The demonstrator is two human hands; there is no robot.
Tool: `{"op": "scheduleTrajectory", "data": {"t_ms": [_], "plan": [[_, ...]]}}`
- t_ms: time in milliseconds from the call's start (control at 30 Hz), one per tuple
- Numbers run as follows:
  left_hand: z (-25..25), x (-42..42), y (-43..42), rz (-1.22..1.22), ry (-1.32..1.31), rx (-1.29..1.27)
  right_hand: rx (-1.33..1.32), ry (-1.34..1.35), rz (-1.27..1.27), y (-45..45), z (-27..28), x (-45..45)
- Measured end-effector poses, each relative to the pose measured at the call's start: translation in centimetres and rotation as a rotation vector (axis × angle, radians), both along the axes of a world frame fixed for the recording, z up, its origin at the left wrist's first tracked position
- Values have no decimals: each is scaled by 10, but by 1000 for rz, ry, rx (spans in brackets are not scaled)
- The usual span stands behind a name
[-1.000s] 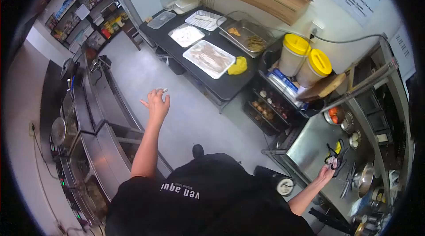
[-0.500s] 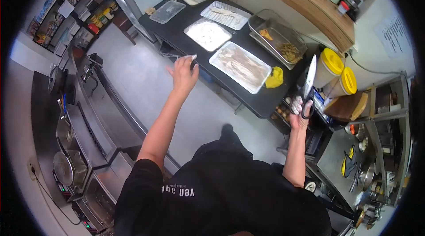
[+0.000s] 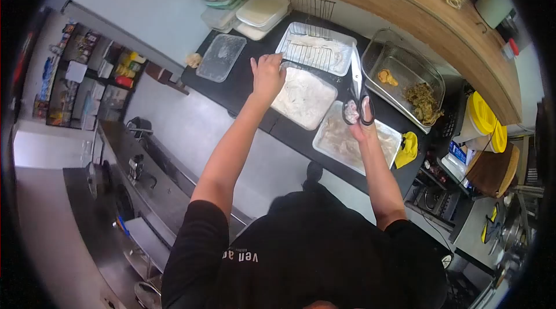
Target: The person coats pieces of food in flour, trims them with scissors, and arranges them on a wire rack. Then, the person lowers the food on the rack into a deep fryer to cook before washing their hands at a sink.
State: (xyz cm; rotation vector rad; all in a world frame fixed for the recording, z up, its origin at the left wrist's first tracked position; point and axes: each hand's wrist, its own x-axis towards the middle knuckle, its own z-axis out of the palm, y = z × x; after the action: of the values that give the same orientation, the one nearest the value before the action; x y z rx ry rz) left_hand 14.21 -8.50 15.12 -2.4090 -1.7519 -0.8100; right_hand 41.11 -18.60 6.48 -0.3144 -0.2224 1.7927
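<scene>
Reaching over the packed table (image 3: pixel 220 92) at 1 o'clock could nudge the flour tray (image 3: pixel 304 99), imo, if a forearm catches its rim. Scissors (image 3: pixel 357 77) point up at 2 o'clock, loops around the right hand's (image 3: pixel 363 130) fingers; that whitish coating might make them slip. Left hand (image 3: pixel 267 80), 12 o'clock, fingers bent by the tray: can't tell if it's gripping anything.

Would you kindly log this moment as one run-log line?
left hand: open near powder tray, contact unclear | right hand: holding scissors, blades pointing away from body | black table: yellow item at right end
</scene>
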Motion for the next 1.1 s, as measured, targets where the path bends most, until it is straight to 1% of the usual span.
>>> {"op": "scheduleTrajectory", "data": {"t_ms": [33,67,100,167,200,233,267,333,367,400,433,500,567,633,667,700,833,900,933,1033,1100], "plan": [[-7,0,20,-12,-14,-9,-58,-10,-53,12,5,-10],[-14,2,40,-27,-5,-46,-83,-32,-42,19,12,-15],[-20,4,63,-51,9,-81,-172,-105,-77,23,26,-25],[-44,11,114,-150,-4,-57,-3,-12,141,31,10,-21],[-59,15,138,-220,-15,-34,9,-112,82,34,7,-26],[-64,23,156,-291,-28,-12,-54,-146,24,34,13,-31],[-70,33,174,-301,-5,-104,-82,-188,1,36,20,-35],[-100,50,212,-399,-16,-128,-129,-226,-74,37,25,-39],[-117,59,230,-456,-29,-141,-122,-278,-59,36,24,-38],[-126,68,244,-503,90,-175,-118,-333,-43,33,24,-38],[-133,75,254,-554,85,-178,-133,-339,-93,30,26,-42],[-144,87,270,-603,292,-226,-289,-449,-143,24,30,-52],[-149,91,278,-654,319,-218,-345,-480,-146,22,21,-65],[-162,88,280,-688,358,-224,-360,-472,-241,26,15,-86],[-165,87,283,-734,353,-196,-259,-354,-235,31,12,-93],[-169,87,289,-781,352,-161,-260,-326,-264,42,12,-106],[-176,93,298,-836,404,-125,-241,-346,-320,68,10,-142],[-174,96,298,-832,499,-111,-244,-353,-330,75,11,-151],[-173,97,296,-849,505,-111,-267,-349,-349,77,12,-154],[-167,98,294,-798,516,-167,-273,-390,-348,81,4,-149],[-167,95,297,-862,452,-167,-257,-375,-336,85,4,-143]]}}
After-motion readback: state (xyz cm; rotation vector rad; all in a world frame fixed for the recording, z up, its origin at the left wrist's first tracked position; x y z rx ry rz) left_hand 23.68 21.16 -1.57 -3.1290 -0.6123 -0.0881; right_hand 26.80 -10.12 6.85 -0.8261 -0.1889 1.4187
